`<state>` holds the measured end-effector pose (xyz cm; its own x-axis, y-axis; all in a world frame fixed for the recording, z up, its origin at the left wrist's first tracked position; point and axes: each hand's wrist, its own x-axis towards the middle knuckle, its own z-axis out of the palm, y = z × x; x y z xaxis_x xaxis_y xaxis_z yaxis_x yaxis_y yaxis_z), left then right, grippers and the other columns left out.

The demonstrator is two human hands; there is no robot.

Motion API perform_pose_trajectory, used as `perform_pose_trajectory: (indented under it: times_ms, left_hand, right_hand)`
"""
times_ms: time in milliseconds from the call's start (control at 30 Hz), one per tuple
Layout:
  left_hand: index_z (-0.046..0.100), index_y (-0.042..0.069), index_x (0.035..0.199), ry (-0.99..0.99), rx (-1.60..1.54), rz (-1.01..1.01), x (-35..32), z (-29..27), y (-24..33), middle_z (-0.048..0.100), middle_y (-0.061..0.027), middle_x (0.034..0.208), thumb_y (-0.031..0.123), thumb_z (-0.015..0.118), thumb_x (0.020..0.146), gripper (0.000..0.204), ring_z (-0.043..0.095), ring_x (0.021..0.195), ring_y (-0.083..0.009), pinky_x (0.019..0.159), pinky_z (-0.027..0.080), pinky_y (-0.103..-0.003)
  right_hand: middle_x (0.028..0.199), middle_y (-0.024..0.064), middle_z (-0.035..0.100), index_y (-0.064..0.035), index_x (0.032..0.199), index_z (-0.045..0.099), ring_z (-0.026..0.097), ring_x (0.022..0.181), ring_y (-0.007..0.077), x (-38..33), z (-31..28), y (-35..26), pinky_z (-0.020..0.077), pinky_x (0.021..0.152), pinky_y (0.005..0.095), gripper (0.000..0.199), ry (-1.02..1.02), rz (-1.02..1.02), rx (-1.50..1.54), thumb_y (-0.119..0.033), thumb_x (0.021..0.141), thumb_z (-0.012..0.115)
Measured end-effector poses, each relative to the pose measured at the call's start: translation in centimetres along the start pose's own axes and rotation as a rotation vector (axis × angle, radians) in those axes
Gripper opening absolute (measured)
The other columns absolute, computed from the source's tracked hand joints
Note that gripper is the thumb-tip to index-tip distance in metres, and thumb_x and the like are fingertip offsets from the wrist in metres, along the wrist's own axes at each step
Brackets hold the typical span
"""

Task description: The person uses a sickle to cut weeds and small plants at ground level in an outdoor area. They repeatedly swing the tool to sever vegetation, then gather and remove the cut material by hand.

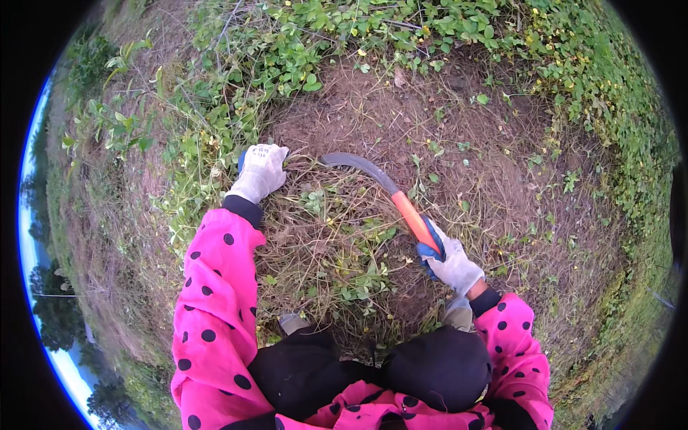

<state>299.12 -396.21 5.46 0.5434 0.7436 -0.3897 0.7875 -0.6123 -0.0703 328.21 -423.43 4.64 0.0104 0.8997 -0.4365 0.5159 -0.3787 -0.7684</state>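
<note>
My right hand [450, 262], in a white and blue work glove, grips the orange handle of a sickle [390, 191]. Its curved dark blade reaches up and left over a heap of cut dry grass and weeds [326, 236]. My left hand [260, 170], in a white glove, presses down on the grass at the heap's upper left edge, close to the blade's tip. Both arms wear pink sleeves with black dots. My dark-trousered knees show at the bottom, and a shoe [292, 323] peeks out below the heap.
Bare brown soil [459, 143] with dry stalks lies beyond the heap. Green leafy plants [401, 29] ring the patch at the top, left and right. A dirt strip [93, 236] runs along the left.
</note>
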Motion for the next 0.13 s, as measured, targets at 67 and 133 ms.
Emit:
perform_pose_trajectory:
  times_ms: [67,133]
  left_hand:
    - [0.058,0.010,0.099,0.000,0.005,-0.018,-0.6,0.6,-0.4,0.061,-0.0111,0.094,0.026,0.062,0.070,0.034,0.058,0.093,-0.0280,0.082,0.044,-0.037]
    - [0.057,0.010,0.101,-0.026,-0.023,-0.036,0.5,1.1,0.0,0.061,-0.0118,0.096,0.029,0.065,0.068,0.039,0.057,0.095,-0.0282,0.084,0.043,-0.037]
  right_hand:
    - [0.098,0.0248,0.058,-0.0098,0.137,0.025,0.058,0.093,0.0352,-1.9,-1.3,-3.2,0.0422,0.084,0.0436,0.066,-0.183,0.342,0.335,-0.019,0.079,0.055]
    - [0.101,0.0200,0.060,-0.0125,0.138,0.024,0.060,0.091,0.0300,-2.3,-1.4,-2.7,0.0431,0.084,0.0418,0.069,-0.122,0.242,0.174,-0.018,0.078,0.057]
